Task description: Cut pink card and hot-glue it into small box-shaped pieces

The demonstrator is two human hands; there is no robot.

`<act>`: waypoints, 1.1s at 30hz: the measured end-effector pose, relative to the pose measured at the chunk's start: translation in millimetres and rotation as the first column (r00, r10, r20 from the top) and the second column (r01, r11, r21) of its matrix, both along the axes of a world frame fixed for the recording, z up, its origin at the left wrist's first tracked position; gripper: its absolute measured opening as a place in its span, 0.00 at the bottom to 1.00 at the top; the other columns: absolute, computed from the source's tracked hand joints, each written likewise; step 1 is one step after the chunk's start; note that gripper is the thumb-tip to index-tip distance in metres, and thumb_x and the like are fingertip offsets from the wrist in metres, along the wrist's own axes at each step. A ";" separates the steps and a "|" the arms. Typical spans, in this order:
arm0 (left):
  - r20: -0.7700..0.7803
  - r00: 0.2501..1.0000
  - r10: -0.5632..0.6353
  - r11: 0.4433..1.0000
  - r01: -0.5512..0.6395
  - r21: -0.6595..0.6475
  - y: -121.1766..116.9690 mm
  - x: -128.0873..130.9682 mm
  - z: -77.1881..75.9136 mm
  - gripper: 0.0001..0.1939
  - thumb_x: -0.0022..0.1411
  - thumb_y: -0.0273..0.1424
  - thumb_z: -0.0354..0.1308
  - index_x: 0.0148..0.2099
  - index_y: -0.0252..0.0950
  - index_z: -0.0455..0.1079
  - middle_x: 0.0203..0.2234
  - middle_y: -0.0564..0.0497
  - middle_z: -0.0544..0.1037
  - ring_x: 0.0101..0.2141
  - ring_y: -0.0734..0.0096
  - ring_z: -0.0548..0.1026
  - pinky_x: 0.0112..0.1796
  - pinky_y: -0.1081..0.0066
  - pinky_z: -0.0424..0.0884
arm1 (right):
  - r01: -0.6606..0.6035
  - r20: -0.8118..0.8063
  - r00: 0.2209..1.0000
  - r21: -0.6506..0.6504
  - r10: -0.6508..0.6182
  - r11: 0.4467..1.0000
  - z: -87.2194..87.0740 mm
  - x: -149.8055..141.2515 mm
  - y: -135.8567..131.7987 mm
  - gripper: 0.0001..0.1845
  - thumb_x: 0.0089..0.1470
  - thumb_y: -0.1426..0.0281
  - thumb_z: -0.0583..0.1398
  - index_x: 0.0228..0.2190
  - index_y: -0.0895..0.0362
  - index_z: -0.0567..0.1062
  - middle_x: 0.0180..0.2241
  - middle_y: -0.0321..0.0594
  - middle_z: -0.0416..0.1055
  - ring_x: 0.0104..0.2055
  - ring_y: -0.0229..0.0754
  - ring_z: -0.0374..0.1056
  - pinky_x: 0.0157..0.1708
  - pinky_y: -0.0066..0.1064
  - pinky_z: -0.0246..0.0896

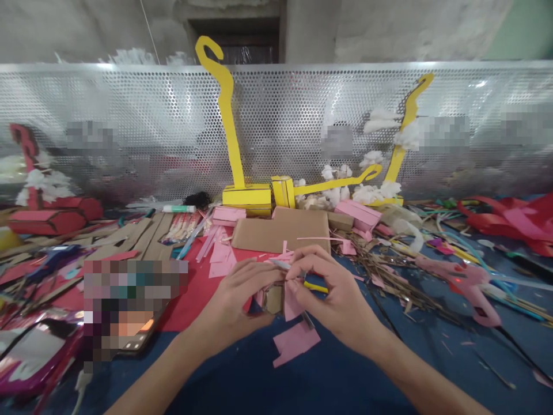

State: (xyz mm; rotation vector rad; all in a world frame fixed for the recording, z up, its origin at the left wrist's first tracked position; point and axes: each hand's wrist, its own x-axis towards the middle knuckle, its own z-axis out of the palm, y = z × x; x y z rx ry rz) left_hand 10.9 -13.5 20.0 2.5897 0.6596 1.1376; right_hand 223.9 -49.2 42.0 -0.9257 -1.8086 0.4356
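My left hand (246, 294) is wrapped round a small cardboard box (273, 300) with pink paper along its sides. My right hand (322, 294) pinches at a pink paper flap (292, 302) on the box's right side. A pale pointed piece shows between the fingertips, too small to name. Beside the right fingers a yellow strip (316, 286) sticks out; a thin grey blade-like piece (307, 320) shows below them. Whether the right hand holds either is hidden. Just under the hands lies a cut pink paper piece (296, 343) on the blue table.
A brown cardboard piece (279, 230) lies ahead, with yellow hook-topped models (246, 199) behind it. A pink glue gun (464, 282) with a cord lies right, near cardboard scraps. A phone (133, 346) sits left on red paper (184, 300). A perforated metal screen (285, 115) bounds the back.
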 end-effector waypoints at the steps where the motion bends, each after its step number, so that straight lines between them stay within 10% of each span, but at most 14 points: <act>1: -0.005 1.000 -0.001 1.000 0.001 -0.004 -0.2 -0.1 -0.3 0.26 0.59 0.18 0.62 0.57 0.45 0.67 0.54 0.50 0.78 0.53 0.64 0.75 0.56 0.61 0.70 | 0.002 0.000 1.000 -0.001 -0.002 1.000 0.1 -0.1 0.0 0.07 0.58 0.78 0.61 0.33 0.53 0.75 0.40 0.40 0.71 0.45 0.42 0.71 0.47 0.34 0.67; 33: -0.009 1.000 0.000 1.000 0.000 -0.013 3.5 -2.0 -6.4 0.26 0.58 0.20 0.62 0.56 0.44 0.68 0.52 0.48 0.80 0.54 0.59 0.77 0.57 0.55 0.70 | 0.040 0.027 0.999 -0.039 -0.039 0.998 -3.1 -1.6 0.1 0.07 0.60 0.73 0.60 0.30 0.54 0.72 0.42 0.43 0.73 0.47 0.46 0.72 0.49 0.39 0.65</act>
